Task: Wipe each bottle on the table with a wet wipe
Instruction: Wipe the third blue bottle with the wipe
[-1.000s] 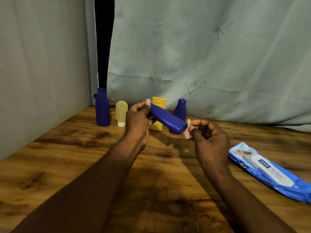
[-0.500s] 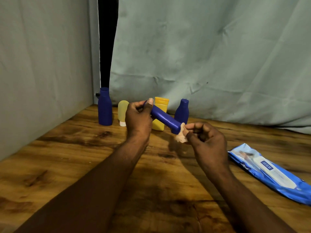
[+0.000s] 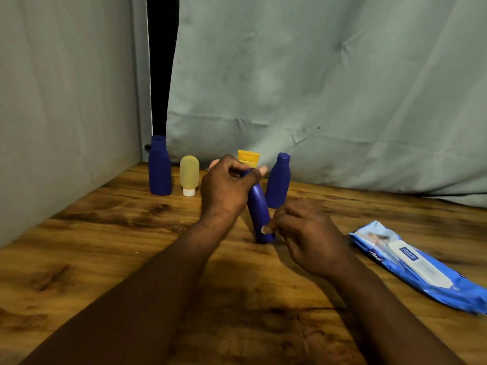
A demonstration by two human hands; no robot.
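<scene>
A slim dark blue bottle (image 3: 258, 214) is nearly upright over the wooden table (image 3: 105, 246), its lower end toward me. My left hand (image 3: 226, 191) grips its upper end. My right hand (image 3: 308, 238) pinches a small crumpled wet wipe (image 3: 264, 229) against the bottle's lower part; most of the wipe is hidden by my fingers. Behind stand a tall blue bottle (image 3: 159, 165), a pale yellow tube (image 3: 189, 175) on its white cap, an orange-yellow bottle (image 3: 248, 157) partly hidden by my left hand, and a smaller blue bottle (image 3: 278, 181).
A blue pack of wet wipes (image 3: 419, 264) lies flat at the right of the table. A grey wall stands on the left and a grey-green cloth hangs behind the bottles.
The held bottle swung from lying slantwise in the air to nearly upright, lower end down near the table. My right hand followed with the wipe to the bottle's lower part.
</scene>
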